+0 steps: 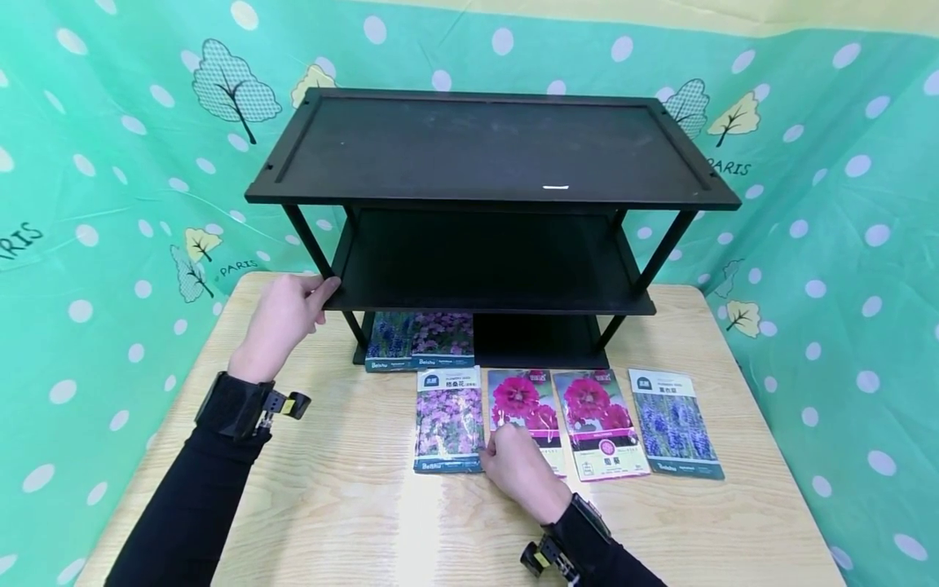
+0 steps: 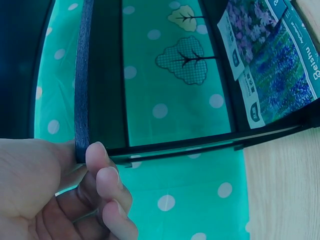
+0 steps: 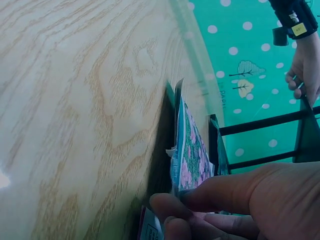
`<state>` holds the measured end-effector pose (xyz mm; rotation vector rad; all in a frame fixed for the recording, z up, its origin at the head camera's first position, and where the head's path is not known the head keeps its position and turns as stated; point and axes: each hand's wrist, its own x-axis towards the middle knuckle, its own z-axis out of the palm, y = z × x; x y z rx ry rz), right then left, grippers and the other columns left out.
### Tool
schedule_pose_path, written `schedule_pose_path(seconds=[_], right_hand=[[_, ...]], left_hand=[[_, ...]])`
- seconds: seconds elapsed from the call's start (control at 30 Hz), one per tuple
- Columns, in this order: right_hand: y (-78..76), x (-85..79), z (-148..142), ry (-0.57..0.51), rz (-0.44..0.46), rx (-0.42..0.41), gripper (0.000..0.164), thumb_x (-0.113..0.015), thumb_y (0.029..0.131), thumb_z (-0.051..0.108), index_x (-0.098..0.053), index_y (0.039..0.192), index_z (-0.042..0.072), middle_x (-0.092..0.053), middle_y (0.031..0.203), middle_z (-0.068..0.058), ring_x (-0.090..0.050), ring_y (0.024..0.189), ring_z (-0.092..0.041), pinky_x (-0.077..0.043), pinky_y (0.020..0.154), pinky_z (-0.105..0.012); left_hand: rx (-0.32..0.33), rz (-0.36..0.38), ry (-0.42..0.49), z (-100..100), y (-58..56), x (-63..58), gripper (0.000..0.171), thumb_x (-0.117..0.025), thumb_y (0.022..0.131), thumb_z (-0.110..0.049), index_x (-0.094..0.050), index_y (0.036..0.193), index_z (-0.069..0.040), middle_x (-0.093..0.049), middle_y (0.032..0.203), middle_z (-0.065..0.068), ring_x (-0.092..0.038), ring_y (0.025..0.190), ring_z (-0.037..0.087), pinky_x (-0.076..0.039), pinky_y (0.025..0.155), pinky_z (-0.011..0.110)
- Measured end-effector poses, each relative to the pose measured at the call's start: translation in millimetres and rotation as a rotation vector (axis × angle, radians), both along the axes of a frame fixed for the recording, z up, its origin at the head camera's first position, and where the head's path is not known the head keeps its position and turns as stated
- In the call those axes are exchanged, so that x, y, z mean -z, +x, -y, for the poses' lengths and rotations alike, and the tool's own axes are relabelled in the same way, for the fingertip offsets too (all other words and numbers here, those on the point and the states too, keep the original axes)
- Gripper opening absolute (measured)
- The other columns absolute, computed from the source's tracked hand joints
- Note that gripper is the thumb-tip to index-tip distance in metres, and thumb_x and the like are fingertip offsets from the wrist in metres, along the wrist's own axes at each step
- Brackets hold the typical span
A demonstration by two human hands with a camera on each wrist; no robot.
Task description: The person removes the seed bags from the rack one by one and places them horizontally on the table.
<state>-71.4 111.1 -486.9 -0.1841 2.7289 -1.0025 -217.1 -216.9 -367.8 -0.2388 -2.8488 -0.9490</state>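
My left hand grips the left front corner of the middle board of a black three-tier shelf. In the left wrist view, thumb and fingers close around that board's end. My right hand pinches the lower right edge of a seed packet with pink-purple flowers. The right wrist view shows this packet edge-on between thumb and fingers, a dark shadow on the table beside it. Two seed packets, one with blue flowers and one with purple flowers, lie at the left of the bottom tier.
Right of the pinched packet lie two magenta-flower packets, one partly behind my right hand, the other beside it. A blue-flower packet lies farthest right. Under everything is a wooden table; a green dotted cloth hangs around it.
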Motion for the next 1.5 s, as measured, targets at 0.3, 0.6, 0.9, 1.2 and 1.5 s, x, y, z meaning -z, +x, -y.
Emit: schedule_pose_path(seconds=[0.3,0.6,0.9,1.2,1.5], right_hand=[[-3.5,-7.5,-2.1,0.037,0.017,-0.018,0.053,-0.071,0.097,0.013,-0.043,0.053,0.02,-0.026,0.046,0.013,-0.027,0.039,-0.003,-0.022,0.039,-0.019],[-19.5,-15.2,-13.1,-0.004,0.012,-0.136,0.025,-0.071,0.098,0.013,-0.067,0.074,0.009,-0.042,0.053,0.009,-0.037,0.042,-0.004,-0.029,0.041,-0.02],[-43.2,-16.5,-29.8,0.176,-0.188,-0.252,0.012,-0.073,0.098,0.017,-0.073,0.098,0.005,-0.046,0.062,0.006,-0.043,0.049,-0.005,-0.036,0.044,-0.02],[-75.5,-15.9,-39.2,0.269,-0.347,-0.302,0.04,-0.077,0.095,0.021,-0.066,0.127,-0.001,-0.062,0.082,-0.003,-0.051,0.063,-0.011,-0.048,0.057,-0.024],[-103.1,-7.8,-37.5,0.199,-0.276,-0.168,0.049,-0.073,0.098,0.023,-0.06,0.139,0.0,-0.069,0.123,-0.019,-0.064,0.083,-0.018,-0.059,0.081,-0.034]], left_hand=[[0.0,-0.001,-0.007,0.1,0.3,-0.1,0.057,-0.045,0.112,-0.041,-0.062,0.07,-0.008,-0.06,0.062,0.006,-0.057,0.055,0.024,-0.038,0.049,0.036],[-0.008,0.008,0.001,-0.3,0.0,-0.4,0.054,-0.047,0.111,-0.041,-0.062,0.07,-0.01,-0.061,0.062,0.006,-0.058,0.053,0.022,-0.04,0.049,0.036],[-0.002,0.004,-0.01,-0.6,0.7,-1.6,0.054,-0.046,0.112,-0.04,-0.062,0.07,-0.009,-0.061,0.062,0.006,-0.058,0.053,0.023,-0.041,0.049,0.036],[0.01,0.001,0.01,0.1,0.7,-0.7,0.057,-0.044,0.112,-0.043,-0.059,0.069,-0.008,-0.059,0.062,0.006,-0.057,0.058,0.024,-0.04,0.053,0.036],[0.013,-0.008,-0.005,-0.3,0.5,-1.1,0.056,-0.045,0.112,-0.041,-0.059,0.068,-0.009,-0.058,0.061,0.005,-0.054,0.055,0.025,-0.037,0.05,0.037]])
